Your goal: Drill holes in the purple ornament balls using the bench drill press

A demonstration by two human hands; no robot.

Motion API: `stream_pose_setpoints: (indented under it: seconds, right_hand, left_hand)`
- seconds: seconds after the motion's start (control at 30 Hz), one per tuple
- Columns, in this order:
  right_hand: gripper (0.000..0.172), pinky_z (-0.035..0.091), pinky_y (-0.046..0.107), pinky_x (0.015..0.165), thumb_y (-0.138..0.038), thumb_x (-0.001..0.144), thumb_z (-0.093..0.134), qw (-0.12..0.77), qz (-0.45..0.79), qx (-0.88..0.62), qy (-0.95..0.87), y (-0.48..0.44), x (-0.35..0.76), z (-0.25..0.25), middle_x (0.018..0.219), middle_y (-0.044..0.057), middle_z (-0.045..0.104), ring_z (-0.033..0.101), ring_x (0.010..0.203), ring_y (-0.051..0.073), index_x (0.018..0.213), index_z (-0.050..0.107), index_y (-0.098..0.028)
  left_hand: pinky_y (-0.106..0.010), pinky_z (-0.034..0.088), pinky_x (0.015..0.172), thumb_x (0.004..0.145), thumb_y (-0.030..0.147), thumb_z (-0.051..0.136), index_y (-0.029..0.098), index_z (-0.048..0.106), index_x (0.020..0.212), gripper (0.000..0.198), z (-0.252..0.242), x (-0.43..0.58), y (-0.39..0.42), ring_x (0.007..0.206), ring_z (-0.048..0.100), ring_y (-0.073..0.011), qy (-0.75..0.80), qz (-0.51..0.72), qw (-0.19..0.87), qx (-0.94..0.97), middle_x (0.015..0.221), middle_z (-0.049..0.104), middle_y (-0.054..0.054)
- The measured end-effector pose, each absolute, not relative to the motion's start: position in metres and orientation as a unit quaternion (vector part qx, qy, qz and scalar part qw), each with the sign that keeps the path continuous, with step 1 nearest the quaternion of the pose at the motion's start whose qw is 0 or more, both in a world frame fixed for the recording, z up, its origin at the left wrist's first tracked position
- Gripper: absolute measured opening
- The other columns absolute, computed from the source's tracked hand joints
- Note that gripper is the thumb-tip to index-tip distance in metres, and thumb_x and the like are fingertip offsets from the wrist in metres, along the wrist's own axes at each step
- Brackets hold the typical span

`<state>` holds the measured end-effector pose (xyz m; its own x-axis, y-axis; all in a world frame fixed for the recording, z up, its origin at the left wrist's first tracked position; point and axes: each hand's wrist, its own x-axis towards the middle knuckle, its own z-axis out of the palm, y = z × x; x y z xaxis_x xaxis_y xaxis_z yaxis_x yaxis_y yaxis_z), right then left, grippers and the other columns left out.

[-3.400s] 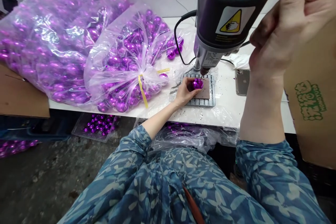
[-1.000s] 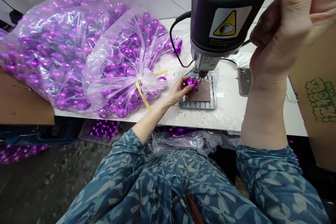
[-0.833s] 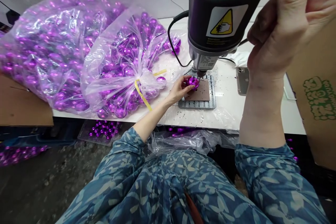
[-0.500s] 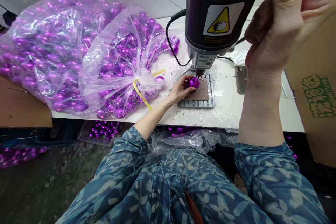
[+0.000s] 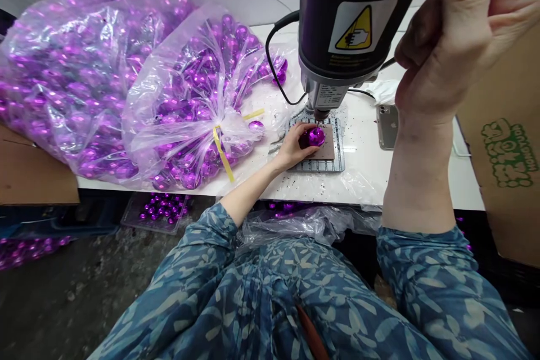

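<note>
A shiny purple faceted bead (image 5: 316, 136) is pinched between the thumb and fingers of my left hand (image 5: 295, 145). It sits on a brown board (image 5: 328, 152) over the slotted metal base (image 5: 341, 163) of a bench drill press (image 5: 327, 90). The chuck (image 5: 322, 115) is right above the bead, and the bit's tip is too small to make out clearly. My right hand (image 5: 453, 39) is raised beside the motor housing, its fingers curled round the drill press lever, which is mostly hidden by the hand. Dark shavings lie scattered about the base.
Large clear bags of purple beads (image 5: 84, 73) fill the table's left, tied with a yellow strip (image 5: 223, 153). A phone (image 5: 386, 126) lies right of the base. Cardboard boxes (image 5: 512, 202) flank both sides. A tray of smaller beads (image 5: 162, 208) is below the table edge.
My left hand has shifted slightly right with the bead, bringing it beneath the chuck. My right hand remains in nearly the same place. The camera view has moved slightly.
</note>
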<state>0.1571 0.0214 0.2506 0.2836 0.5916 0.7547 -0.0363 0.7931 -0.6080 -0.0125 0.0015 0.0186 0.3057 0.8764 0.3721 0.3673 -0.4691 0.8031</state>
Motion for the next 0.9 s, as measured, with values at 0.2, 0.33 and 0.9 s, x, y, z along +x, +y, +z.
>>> stream_pose_setpoints:
  seconds: [0.2,0.33,0.9]
  right_hand:
    - [0.037,0.019,0.018,0.041,-0.056,0.085,0.069,0.778,0.181,-0.203,-0.566,0.018,0.160,0.239,0.053,-0.007,0.027,0.037,0.041,-0.001,0.079,0.064,-0.019]
    - [0.029,0.019,0.013,0.043,-0.043,0.096,0.067,0.802,0.155,-0.180,-0.548,0.011,0.162,0.219,0.063,-0.009,0.046,0.042,0.042,-0.005,0.084,0.066,-0.017]
    - [0.025,0.019,0.019,0.039,-0.042,0.106,0.052,0.826,0.032,-0.146,-0.544,0.012,0.164,0.170,0.063,-0.007,0.032,0.026,0.038,-0.002,0.090,0.059,-0.024]
  left_hand:
    - [-0.048,0.058,0.116,0.091,0.037,0.084,0.021,0.055,0.143,0.061,0.007,-0.012,0.001,0.132,0.070,-0.0296,0.402,0.429,0.357,0.726,0.143,0.070,-0.014]
    - [-0.048,0.058,0.116,0.091,0.038,0.083,0.020,0.054,0.143,0.062,0.009,-0.012,0.000,0.133,0.071,-0.0301,0.397,0.433,0.369,0.720,0.142,0.070,-0.015]
    - [-0.048,0.057,0.117,0.092,0.049,0.082,0.021,0.053,0.143,0.065,0.005,-0.012,0.001,0.133,0.071,-0.0301,0.396,0.427,0.383,0.717,0.140,0.071,-0.014]
